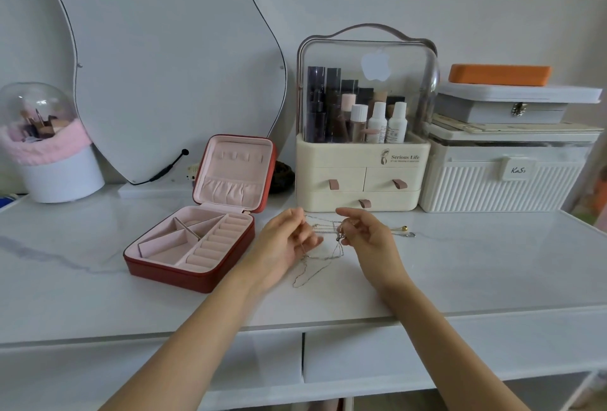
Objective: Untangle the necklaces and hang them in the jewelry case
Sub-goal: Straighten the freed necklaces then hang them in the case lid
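Now tangled necklaces (323, 246) stretch between both hands' fingers (297, 218).

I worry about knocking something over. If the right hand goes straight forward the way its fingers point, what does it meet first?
Probably the tangled necklaces it already pinches, then the left hand. The right hand points left, not toward the cosmetics box; depth is unclear.
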